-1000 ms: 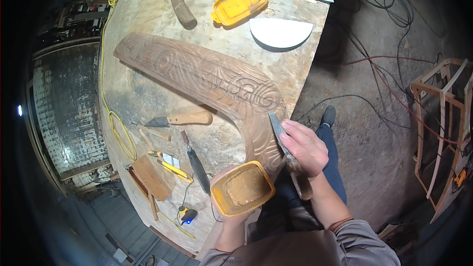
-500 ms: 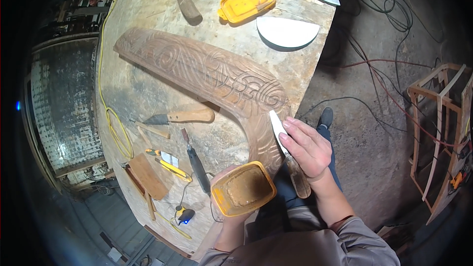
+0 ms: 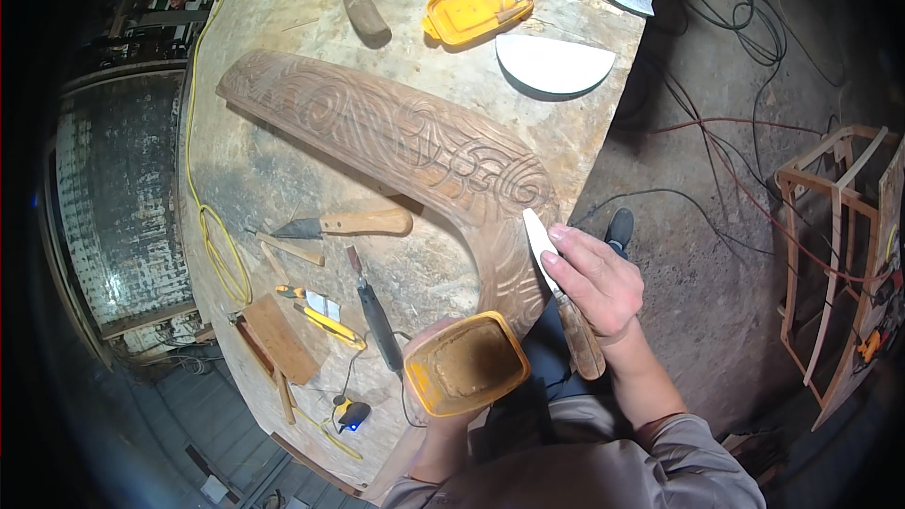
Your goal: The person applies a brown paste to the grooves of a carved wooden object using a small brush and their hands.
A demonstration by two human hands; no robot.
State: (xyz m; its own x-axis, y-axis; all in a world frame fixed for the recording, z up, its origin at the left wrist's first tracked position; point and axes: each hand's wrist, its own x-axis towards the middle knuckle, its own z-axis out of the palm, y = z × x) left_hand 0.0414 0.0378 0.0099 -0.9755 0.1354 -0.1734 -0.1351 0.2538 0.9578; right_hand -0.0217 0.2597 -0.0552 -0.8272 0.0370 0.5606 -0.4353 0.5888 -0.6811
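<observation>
The right hand's [image 3: 597, 283] fingers pinch one spatula [image 3: 571, 322], its tip over the bend of one carved wooden piece [image 3: 396, 137]; slackened, that pinch could let it scratch. The left hand's [image 3: 424, 332] fingers, mostly hidden, cup one yellow tub [image 3: 420, 379] by the carving's near end. Beyond the carving: two half-discs [image 3: 554, 64], one yellow tray [image 3: 471, 14].

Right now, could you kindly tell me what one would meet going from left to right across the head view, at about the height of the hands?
Wooden block, black-handled tool, yellow tub, right hand holding a knife, wooden frame.
</observation>
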